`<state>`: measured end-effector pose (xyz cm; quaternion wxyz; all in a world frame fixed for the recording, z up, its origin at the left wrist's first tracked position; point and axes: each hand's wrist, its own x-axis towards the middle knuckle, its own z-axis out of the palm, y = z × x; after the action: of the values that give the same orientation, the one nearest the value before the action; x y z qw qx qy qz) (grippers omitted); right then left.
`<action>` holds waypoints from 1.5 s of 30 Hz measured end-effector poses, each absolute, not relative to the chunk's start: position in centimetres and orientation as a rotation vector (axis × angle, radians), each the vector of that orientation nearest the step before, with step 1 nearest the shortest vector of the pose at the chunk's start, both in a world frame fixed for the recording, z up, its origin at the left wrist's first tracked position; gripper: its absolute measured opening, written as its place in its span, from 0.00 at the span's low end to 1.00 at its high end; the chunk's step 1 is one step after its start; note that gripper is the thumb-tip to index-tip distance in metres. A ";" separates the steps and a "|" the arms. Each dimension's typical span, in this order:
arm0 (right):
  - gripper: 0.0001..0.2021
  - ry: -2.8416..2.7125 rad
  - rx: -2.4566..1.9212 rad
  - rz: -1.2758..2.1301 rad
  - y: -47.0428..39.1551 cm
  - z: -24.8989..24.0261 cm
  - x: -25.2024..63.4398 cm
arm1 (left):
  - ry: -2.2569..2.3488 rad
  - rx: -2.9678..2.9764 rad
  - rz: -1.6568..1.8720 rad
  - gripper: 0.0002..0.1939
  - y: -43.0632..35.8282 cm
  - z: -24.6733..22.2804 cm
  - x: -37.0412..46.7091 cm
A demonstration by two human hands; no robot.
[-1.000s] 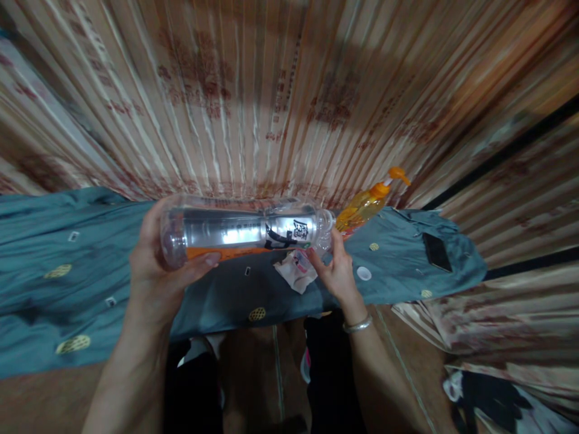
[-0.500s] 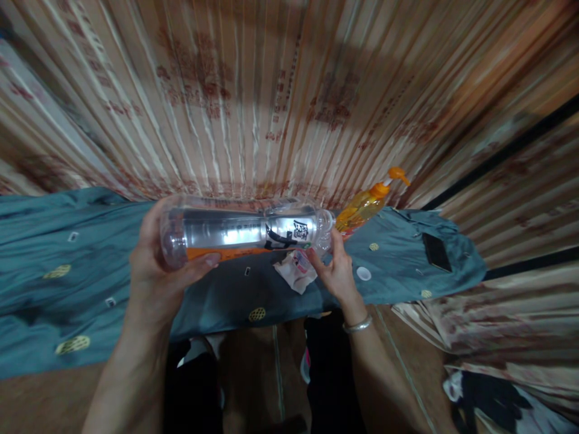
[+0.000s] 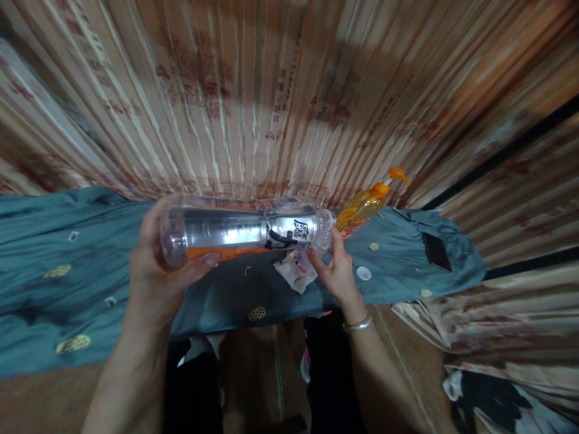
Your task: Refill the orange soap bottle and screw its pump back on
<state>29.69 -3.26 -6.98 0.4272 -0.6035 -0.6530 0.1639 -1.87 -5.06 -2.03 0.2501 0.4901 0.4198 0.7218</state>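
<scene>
A clear plastic bottle [image 3: 239,226] with a silver, orange and black-lettered label lies sideways in the air between my hands, its neck end to the right. My left hand [image 3: 158,259] is wrapped round its base, thumb along the near side. At the neck end my right hand [image 3: 337,265] grips with thumb and fingers; the far fingers are hidden behind the bottle. Just beyond my right hand stands a pump bottle [image 3: 364,205] of yellow liquid with an orange pump top. Below the held bottle's neck lies a crumpled whitish wrapper or tissue [image 3: 296,274].
A teal cloth [image 3: 217,301] with yellow patterns covers the long narrow surface. A white round cap or disc [image 3: 363,273] and a dark phone [image 3: 436,252] lie on its right part. Behind hangs a striped curtain [image 3: 253,108]. Dark clothing [image 3: 493,398] is at lower right.
</scene>
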 end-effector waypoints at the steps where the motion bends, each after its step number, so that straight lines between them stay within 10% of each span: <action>1: 0.39 -1.630 -1.521 0.420 -3.3 -6.9 29.7 | 1.147 1.335 1.963 0.51 -5.0 -2.1 -1.9; 45: 0.35 -1.629 -1.436 0.373 -3.1 -7.4 29.5 | 1.235 1.263 1.895 0.50 -5.4 -1.9 -1.6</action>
<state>29.51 -3.09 -7.37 0.4521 -0.5813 -0.6594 0.1511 -1.56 -5.37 -1.93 0.2719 0.4693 0.4587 0.7039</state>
